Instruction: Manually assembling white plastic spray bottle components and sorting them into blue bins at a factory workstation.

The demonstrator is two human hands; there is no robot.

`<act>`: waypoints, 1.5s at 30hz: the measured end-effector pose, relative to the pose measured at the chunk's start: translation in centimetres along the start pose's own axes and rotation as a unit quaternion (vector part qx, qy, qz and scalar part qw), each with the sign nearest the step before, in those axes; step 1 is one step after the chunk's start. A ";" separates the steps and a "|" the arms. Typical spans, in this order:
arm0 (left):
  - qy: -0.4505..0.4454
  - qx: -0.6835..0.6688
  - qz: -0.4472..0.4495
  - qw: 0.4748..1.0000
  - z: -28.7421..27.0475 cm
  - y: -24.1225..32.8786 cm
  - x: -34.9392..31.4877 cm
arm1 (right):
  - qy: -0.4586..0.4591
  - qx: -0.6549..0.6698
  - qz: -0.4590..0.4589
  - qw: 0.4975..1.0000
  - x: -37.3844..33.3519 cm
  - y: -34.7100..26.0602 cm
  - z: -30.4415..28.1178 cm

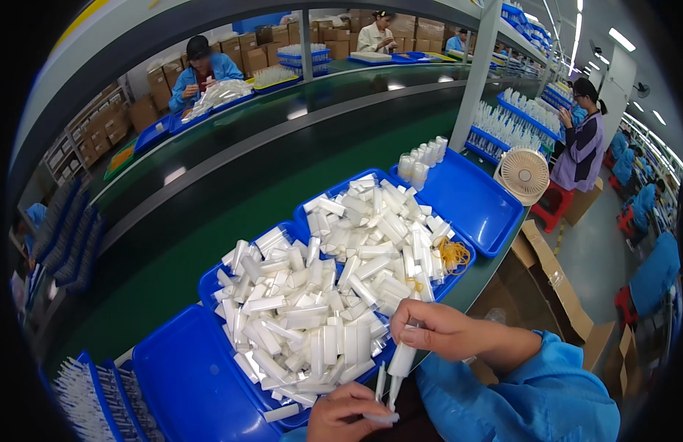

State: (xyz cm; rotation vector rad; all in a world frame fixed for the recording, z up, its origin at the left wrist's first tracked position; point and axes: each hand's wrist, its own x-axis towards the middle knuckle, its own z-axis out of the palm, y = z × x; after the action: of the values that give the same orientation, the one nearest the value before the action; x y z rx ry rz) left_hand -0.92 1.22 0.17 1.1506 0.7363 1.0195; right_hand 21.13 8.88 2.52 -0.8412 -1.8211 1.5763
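My right hand is closed around a white tube with a narrow tip pointing down. Below and to the left, my left hand pinches a small flat white piece near that tip. A thin white stick stands beside the tube; whether the left fingers hold it too, I cannot tell. Just beyond both hands, a large heap of white pieces in clear sleeves fills two blue trays. Yellow rubber bands lie at the heap's right end.
A blue tray with a bare bottom is at left, another blue tray at right, beside white bottles. Racks of white tubes stand at lower left. A beige fan, cardboard box and green conveyor surround the bench; people work beyond.
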 end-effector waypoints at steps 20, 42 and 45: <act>0.037 0.109 0.122 0.986 0.0 -0.2 0.6 | -0.049 -0.013 -0.162 0.985 -0.1 1.5 3.3; 0.159 -0.092 0.070 0.981 0.5 -1.1 -1.5 | 0.312 -0.475 0.273 0.776 9.3 7.2 -16.6; 0.157 -0.073 0.096 0.980 0.4 -1.3 -1.5 | 0.355 -0.488 0.160 0.781 8.2 7.0 -15.5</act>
State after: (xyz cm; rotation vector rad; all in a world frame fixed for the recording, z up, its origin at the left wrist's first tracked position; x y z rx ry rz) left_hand -0.74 -0.44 -1.05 0.9576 0.7927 1.4166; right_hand 28.52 25.61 -2.21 -1.9553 -1.8479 0.1736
